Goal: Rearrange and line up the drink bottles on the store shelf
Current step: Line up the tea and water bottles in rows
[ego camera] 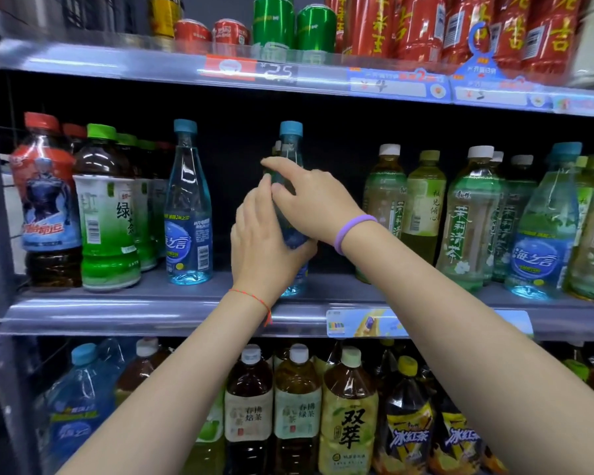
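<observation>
Blue-capped bottle [290, 145] upright on middle shelf [172, 315], in both hands' grip.

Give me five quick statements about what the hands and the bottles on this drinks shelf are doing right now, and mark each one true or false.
1. Both hands grip the same blue-capped bottle on the middle shelf. True.
2. The right hand has a purple band at the wrist. True.
3. The held bottle has a red cap. False: its cap is blue.
4. The left hand rests idle on the shelf edge. False: it holds the lower body of the bottle.
5. A second blue-capped bottle stands to the left, beside the green tea bottle. True.
</observation>
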A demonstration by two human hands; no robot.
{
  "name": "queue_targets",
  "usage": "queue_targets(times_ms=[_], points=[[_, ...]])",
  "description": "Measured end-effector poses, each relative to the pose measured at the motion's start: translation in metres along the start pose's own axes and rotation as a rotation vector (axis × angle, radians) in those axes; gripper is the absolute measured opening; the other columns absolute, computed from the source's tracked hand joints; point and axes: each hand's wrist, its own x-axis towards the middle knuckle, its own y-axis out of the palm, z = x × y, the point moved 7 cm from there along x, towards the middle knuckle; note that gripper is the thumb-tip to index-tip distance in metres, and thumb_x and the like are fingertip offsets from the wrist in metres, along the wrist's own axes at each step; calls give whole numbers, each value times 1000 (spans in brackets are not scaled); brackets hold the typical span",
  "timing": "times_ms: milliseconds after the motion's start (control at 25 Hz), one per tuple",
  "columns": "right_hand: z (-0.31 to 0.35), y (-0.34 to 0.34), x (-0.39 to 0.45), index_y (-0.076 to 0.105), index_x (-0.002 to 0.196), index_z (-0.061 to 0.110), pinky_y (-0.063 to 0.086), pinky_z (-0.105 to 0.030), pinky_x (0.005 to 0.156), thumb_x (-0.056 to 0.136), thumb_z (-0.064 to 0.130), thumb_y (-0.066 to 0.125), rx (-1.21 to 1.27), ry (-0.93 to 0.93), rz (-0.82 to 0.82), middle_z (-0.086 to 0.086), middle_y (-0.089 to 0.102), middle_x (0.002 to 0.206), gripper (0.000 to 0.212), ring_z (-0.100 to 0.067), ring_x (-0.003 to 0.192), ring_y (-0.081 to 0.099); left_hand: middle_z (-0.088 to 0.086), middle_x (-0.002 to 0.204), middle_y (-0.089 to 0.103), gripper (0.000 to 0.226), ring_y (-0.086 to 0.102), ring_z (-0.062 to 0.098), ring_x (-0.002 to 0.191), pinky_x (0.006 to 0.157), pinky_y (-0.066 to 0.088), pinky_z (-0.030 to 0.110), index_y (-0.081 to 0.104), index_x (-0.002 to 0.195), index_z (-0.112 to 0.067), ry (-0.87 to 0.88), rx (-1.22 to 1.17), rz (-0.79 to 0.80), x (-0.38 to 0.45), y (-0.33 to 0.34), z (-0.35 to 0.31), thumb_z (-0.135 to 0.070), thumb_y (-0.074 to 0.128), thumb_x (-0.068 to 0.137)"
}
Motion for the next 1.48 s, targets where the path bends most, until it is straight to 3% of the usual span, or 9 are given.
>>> queue_targets(times_ms=[160, 240, 400, 560, 760, 920, 1240, 1360, 1480], points=[[18, 14, -6, 26, 148, 52, 51, -30, 77, 99, 22, 45, 326, -80, 25, 6, 70, 107, 61, -15, 71, 59, 10, 155, 30, 99, 28, 27, 144, 112, 28, 45, 18, 154, -12, 42, 67, -47, 0, -20, 17, -31, 73, 74], [16, 18, -11, 29, 148, 50, 50, -29, 73, 94, 10, 45, 526, -74, -121, 4, 69, 84, 69, -18, 64, 55, 13, 158, 27, 96, 23, 29, 147, 116, 24, 49, 17, 155, -9, 66, 167, -70, 0, -29, 29, -30, 72, 79], [-21, 18, -17, 33, 148, 33, 50, -35, 82, 87, 7, 50, 425, 233, -458, -12, 61, 105, 68, -24, 84, 59, 9, 162, 21, 96, 16, 29, 150, 119, 17, 54, 17, 155, -9, 115, 375, -70, 0, -40, 48, -43, 69, 82], [-61, 65, -17, 22, 148, 11, 46, -38, 97, 85, 27, 69, 427, 644, -131, -16, 44, 139, 80, -32, 121, 52, 8, 163, 14, 90, 12, 30, 150, 117, 16, 62, 12, 157, -21, 96, 379, -9, 2, -42, 56, -37, 65, 86], [-66, 98, -13, 28, 145, 6, 48, -35, 93, 81, 35, 79, 535, 670, 47, -11, 55, 130, 87, -29, 115, 57, 11, 164, 8, 75, 9, 32, 151, 114, 21, 63, 28, 152, -23, 143, 299, -15, -3, -46, 54, -1, 55, 85], [-66, 103, -6, 53, 127, 12, 54, -40, 94, 71, 35, 85, 560, 641, 62, -7, 66, 116, 69, -24, 104, 64, 19, 146, 42, 49, 37, 37, 137, 113, 33, 46, 57, 127, -4, 349, 163, -87, -11, -48, 29, 4, 49, 79], [-78, 25, -42, 57, 77, 11, 48, -32, 62, 86, 37, 67, 79, 449, 103, -5, 61, 72, 29, -26, 67, 58, 18, 143, 44, 69, 48, 37, 124, 96, 40, 40, 24, 148, -9, -202, -18, 337, 3, 24, 11, -24, 58, 89], [-86, -35, -65, 57, 114, 13, 46, -33, 63, 91, 22, 52, -195, 393, -223, -8, 57, 112, 25, -33, 81, 58, 20, 124, 59, 64, 57, 41, 109, 81, 41, 38, 30, 139, -6, -277, 30, 390, 5, 50, -2, -31, 59, 88], [-112, -47, -79, 33, 136, 9, 30, -30, 47, 94, 27, 54, -253, 474, -221, -16, 40, 134, 50, -32, 67, 48, 16, 125, 60, 67, 58, 40, 108, 83, 45, 39, 25, 146, -11, -299, 37, 388, -1, 68, -11, -30, 56, 91]])
